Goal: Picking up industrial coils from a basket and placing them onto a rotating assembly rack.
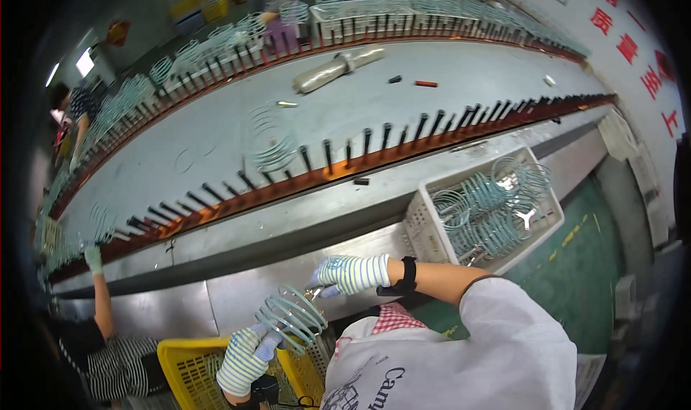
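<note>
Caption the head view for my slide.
Gloved left hand holding a teal wire coil, gloved right hand close by, near a yellow basket.

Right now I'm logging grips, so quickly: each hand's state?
Left hand: closed, holding a pale blue-green wire coil.
Right hand: at the coil's upper right side; its grip cannot be told.

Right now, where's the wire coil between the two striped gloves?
In the head view, the pale green wire coil is low and left of centre, between the left hand and the right hand, beside the yellow basket.
</note>
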Available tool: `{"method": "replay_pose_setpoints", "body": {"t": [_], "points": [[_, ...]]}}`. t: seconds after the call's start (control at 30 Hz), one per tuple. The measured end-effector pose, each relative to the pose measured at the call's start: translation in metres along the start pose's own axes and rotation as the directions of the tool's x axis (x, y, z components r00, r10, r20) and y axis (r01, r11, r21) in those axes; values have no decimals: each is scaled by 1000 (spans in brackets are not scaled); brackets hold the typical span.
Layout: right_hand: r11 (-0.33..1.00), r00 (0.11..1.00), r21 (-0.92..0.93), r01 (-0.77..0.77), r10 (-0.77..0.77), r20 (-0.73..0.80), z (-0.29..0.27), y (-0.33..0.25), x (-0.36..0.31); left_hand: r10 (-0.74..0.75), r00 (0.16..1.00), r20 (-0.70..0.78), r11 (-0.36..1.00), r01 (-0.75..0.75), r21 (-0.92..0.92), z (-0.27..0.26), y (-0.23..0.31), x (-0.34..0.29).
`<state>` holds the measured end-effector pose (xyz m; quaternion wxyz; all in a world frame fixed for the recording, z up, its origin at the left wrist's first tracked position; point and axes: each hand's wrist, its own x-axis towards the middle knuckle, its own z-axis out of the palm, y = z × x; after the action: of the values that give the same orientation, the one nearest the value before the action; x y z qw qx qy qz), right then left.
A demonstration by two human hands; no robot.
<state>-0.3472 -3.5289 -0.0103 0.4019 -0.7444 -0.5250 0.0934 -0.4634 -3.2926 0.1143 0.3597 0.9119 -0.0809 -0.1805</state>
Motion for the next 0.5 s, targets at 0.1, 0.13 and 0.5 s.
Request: {"method": "replay_pose_setpoints", "body": {"t": [0.1,0.13,0.5], "points": [[986,992,134,-100,109,-61,-8,16,-36,88,996,-36,990,-83,112,5,-4,11],[971,957,196,-134,179,-230,-19,22,-54,116,969,-216,993,-121,-7,4,-9,11],[887,-289,305,-346,209,-934,-276,179,-240,-195,841,-504,910,-36,-412,27,-28,-27]]}}
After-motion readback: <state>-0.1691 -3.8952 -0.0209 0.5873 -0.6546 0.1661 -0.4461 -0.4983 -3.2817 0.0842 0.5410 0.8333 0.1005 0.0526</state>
